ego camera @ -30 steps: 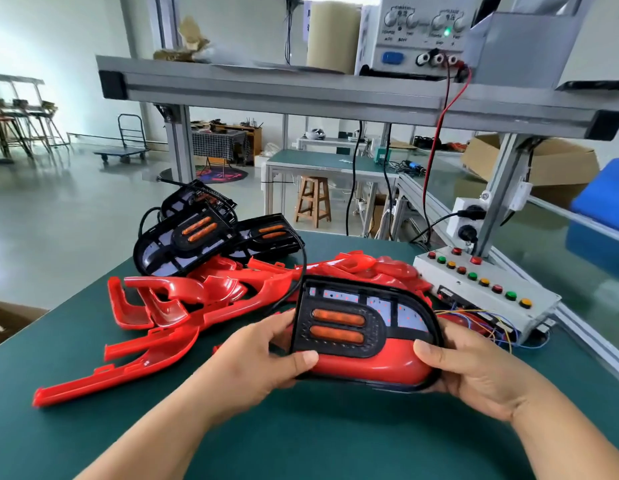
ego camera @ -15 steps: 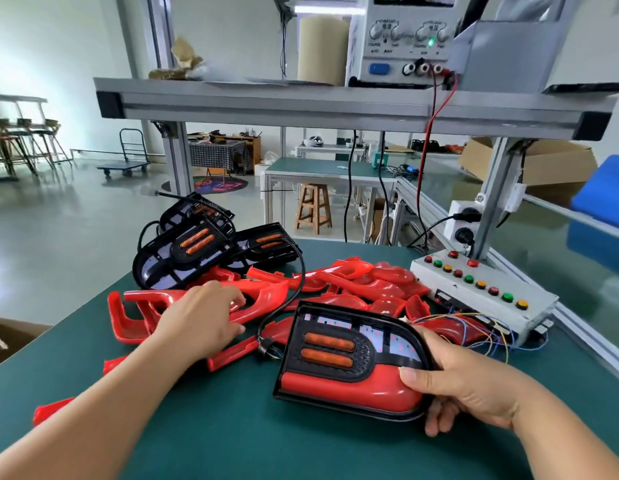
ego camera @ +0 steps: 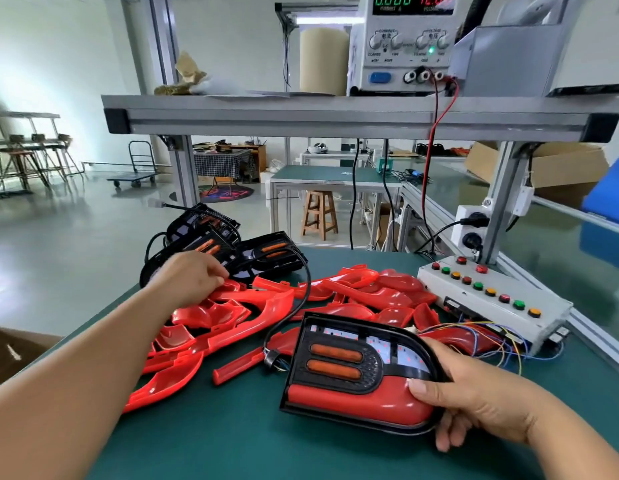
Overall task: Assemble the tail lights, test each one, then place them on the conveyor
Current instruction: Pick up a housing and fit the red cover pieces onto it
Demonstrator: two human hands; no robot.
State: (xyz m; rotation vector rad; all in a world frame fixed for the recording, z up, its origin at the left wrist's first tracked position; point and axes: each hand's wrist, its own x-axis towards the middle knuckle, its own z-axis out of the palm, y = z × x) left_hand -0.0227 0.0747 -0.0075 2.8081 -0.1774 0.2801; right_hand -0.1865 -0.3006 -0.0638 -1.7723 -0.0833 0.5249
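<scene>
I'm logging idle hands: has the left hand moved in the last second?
Yes. The left hand let go of the tail light and went forward and left across the red covers to the black housings, farther from the button box.

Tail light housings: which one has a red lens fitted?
The housing the right hand grips, nearest the camera: a red lens covers its lower part. The stacked ones at far left show no lens.

A green-topped workbench carries a loose heap of red lens covers across its middle; black tail-light housings are stacked at the far left corner; an assembled tail light sits toward the front right; a white push-button box, coloured wires trailing beside it, occupies the right edge.
</scene>
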